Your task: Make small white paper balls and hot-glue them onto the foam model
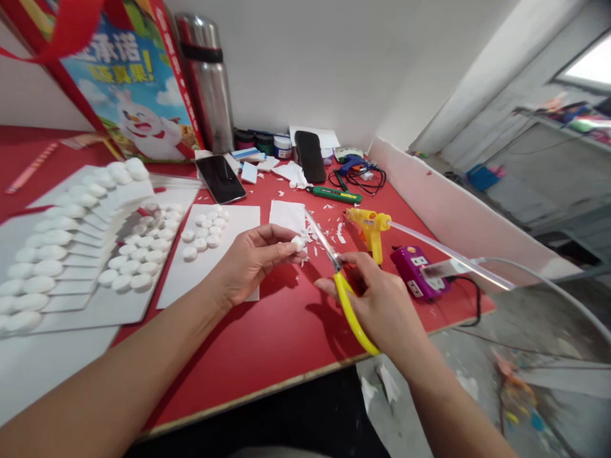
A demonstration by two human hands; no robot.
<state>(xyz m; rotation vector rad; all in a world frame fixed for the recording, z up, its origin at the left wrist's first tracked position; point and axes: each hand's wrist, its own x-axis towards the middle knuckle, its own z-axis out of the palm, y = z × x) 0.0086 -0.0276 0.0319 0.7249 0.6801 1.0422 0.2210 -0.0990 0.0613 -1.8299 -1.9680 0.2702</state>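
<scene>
White disc (298, 243) is pinched over red table (286, 337) by the left hand (251, 262), presumably to keep its rim exposed, with yellow-handled scissors (344, 298) gripped in the right hand (379, 296) at its 4 o'clock, and loose discs (212, 241) laid on white card (179, 287) at 9 o'clock, likely for easy reach.

The forearms (128, 362) and hands (258, 257) are bare; black clothing (291, 413) shows at the frame's bottom centre, a greyish fabric edge (267, 453) below.

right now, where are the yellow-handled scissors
In the head view, the yellow-handled scissors are just right of centre, in the right hand, blades left of the yellow glue gun.
</scene>
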